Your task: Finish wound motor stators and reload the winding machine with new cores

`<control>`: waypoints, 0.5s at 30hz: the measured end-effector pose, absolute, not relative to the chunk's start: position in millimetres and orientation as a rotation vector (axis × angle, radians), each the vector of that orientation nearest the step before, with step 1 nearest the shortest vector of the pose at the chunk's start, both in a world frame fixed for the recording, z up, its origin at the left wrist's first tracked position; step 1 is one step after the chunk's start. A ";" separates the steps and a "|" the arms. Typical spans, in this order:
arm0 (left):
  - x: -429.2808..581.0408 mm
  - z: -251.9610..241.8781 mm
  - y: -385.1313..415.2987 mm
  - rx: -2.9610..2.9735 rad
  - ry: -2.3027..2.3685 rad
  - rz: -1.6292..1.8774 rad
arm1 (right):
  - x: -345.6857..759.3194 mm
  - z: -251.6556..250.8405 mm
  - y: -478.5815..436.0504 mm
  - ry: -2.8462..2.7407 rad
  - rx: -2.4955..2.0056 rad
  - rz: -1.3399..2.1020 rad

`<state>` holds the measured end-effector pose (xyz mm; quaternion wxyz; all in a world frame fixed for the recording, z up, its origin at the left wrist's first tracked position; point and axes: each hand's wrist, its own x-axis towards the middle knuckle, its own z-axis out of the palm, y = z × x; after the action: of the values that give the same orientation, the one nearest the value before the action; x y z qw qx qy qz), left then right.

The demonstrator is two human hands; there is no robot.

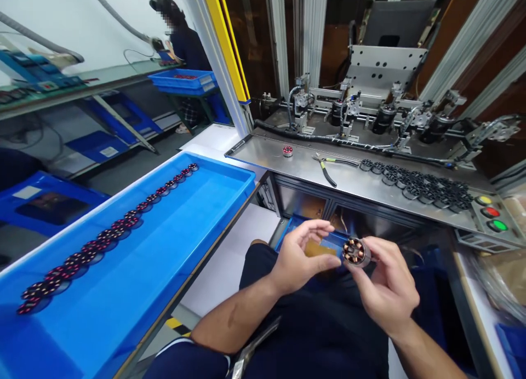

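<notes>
Copper-wound stator (355,252) at 4 o'clock from view centre, above the lap, face toward camera. Right hand (388,291) pinches it by the outer wall, fingers near its 3 o'clock, thumb near 6. Left hand (299,258) spread, nothing held, thumb tip just beside the part at its 9 o'clock; contact unclear. Likely small but dense, stiff, smooth-sided, so a bit slippery; windings probably the fragile bit, easily nicked. Best hold: outer rim, thumb opposite fingers, off the copper. From the stator: black parts (417,183) at 2 o'clock and pliers (328,174) at 11, both on metal tabletop (263,151); blue tray (164,247) with wound parts (98,245) at 9.
</notes>
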<state>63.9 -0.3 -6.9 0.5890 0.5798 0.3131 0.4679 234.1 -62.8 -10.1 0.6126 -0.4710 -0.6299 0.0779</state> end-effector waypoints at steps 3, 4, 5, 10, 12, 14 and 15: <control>61.6 6.8 -11.0 1.631 0.729 1.128 | 241.6 -11.3 -62.1 -1.656 -1.074 -0.203; 61.9 11.4 -12.8 1.707 0.716 1.142 | 242.5 -10.7 -62.3 -1.693 -1.066 -0.259; 62.4 15.4 -13.4 1.762 0.707 1.151 | 243.1 -9.9 -62.8 -1.722 -1.058 -0.281; 62.8 21.5 -7.7 1.900 0.662 1.182 | 245.9 -3.2 -67.0 -1.724 -1.003 0.036; 61.8 21.4 -6.5 1.949 0.669 1.236 | 247.0 1.3 -68.7 -1.677 -0.971 0.258; 61.1 21.9 -6.5 2.005 0.682 1.288 | 246.5 6.7 -69.7 -1.653 -0.951 0.425; 60.9 22.3 -6.8 2.033 0.685 1.311 | 245.5 9.7 -69.9 -1.656 -0.953 0.475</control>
<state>60.9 -6.8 22.3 0.3088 0.7691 0.2591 0.4959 245.5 -69.9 9.7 0.5535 -0.4032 -0.7005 0.2008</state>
